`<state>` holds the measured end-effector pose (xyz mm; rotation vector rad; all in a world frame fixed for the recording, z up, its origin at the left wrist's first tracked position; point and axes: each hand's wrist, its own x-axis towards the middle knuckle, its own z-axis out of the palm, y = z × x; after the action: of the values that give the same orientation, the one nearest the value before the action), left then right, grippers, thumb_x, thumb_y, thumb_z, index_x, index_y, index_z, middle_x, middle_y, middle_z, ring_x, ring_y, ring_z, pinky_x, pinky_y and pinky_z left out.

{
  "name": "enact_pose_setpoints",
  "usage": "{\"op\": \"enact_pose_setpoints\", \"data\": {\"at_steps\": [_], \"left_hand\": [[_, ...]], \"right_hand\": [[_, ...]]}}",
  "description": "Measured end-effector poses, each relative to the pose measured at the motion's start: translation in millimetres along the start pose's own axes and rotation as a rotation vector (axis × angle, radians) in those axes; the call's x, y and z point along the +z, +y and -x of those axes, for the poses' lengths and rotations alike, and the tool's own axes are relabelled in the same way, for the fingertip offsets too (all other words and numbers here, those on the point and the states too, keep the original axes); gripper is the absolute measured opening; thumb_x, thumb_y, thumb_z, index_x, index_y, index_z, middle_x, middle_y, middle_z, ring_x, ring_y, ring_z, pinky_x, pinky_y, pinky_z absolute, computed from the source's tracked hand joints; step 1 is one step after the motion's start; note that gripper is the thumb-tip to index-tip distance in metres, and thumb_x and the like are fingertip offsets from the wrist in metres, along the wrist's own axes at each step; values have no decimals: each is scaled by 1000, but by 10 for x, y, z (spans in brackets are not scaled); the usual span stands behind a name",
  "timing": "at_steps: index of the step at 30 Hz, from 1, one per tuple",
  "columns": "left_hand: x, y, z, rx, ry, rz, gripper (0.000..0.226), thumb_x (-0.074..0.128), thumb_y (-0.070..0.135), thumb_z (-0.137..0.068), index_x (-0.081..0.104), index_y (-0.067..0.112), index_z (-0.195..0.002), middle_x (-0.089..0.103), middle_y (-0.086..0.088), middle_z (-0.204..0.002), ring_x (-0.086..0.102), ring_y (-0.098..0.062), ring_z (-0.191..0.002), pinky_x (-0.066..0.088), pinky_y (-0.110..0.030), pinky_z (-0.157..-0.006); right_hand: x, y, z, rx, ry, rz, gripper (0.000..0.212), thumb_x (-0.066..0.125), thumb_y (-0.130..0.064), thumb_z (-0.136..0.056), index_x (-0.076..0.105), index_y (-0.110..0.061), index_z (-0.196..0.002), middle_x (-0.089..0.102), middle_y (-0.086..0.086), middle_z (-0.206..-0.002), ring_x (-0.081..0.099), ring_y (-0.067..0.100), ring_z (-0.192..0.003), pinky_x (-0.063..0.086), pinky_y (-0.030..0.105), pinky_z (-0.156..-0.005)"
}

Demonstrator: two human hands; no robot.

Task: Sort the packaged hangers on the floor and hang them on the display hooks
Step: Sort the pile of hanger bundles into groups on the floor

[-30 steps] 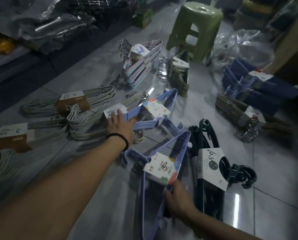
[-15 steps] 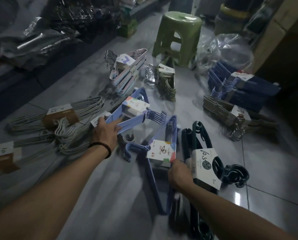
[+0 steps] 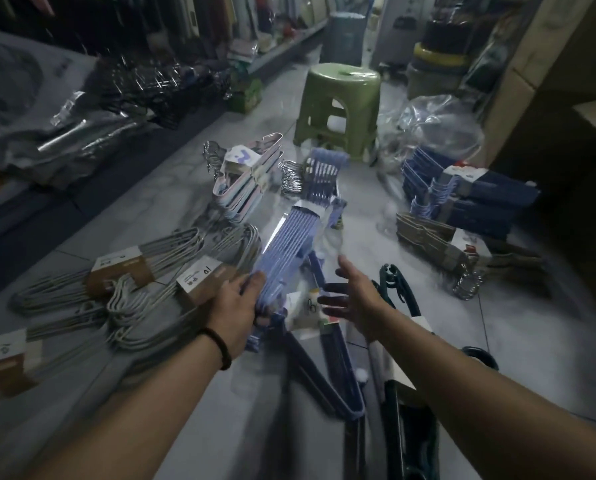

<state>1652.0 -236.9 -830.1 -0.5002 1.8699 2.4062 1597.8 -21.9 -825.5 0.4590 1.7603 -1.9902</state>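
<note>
My left hand (image 3: 238,309) grips one end of a light blue hanger pack (image 3: 286,244) and holds it tilted up off the floor, edge-on to me. My right hand (image 3: 353,299) hovers with spread fingers just right of that pack and holds nothing. Below it a second light blue hanger pack (image 3: 331,368) lies on the tiles with its white label showing. A dark green hanger pack (image 3: 404,403) lies under my right forearm. White wire hanger packs (image 3: 144,271) with brown card labels lie to the left.
A green plastic stool (image 3: 340,105) stands ahead. Pastel hanger packs (image 3: 244,181) lie in front of it, navy packs (image 3: 469,195) and brown packs (image 3: 438,240) to the right. A clear plastic bag (image 3: 438,129) sits beside the stool. Shelves of goods line the left side.
My left hand has lifted its light blue pack off the floor and turned it edge-on. My right hand has let go of the other blue pack and risen with fingers spread. The view has tilted up.
</note>
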Motion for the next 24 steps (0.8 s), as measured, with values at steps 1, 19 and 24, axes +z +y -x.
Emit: {"op": "enact_pose_setpoints", "data": {"at_steps": [1, 19, 24], "left_hand": [[97, -11, 65, -66, -58, 122, 20, 57, 32, -104, 60, 16, -93, 60, -8, -70, 46, -19, -55, 31, -21, -43], [260, 103, 323, -163, 21, -21, 58, 68, 53, -90, 38, 32, -134, 67, -7, -120, 73, -32, -103, 58, -42, -71], [-42, 166, 51, -101, 105, 84, 56, 63, 48, -98, 44, 26, -146, 60, -7, -136, 72, -32, -109, 61, -44, -84]], "right_hand": [[-8, -78, 39, 55, -53, -140, 59, 46, -63, -103, 45, -16, -138, 61, 27, -133, 68, 43, -113, 56, 52, -97], [-205, -112, 83, -59, -28, -31, 42, 63, -49, -100, 60, -13, -121, 53, 18, -99, 56, 25, -58, 58, 43, -66], [-276, -44, 188, 12, -170, 140, 37, 57, -44, -105, 62, -9, -118, 58, 13, -81, 62, 24, -54, 57, 42, -62]]}}
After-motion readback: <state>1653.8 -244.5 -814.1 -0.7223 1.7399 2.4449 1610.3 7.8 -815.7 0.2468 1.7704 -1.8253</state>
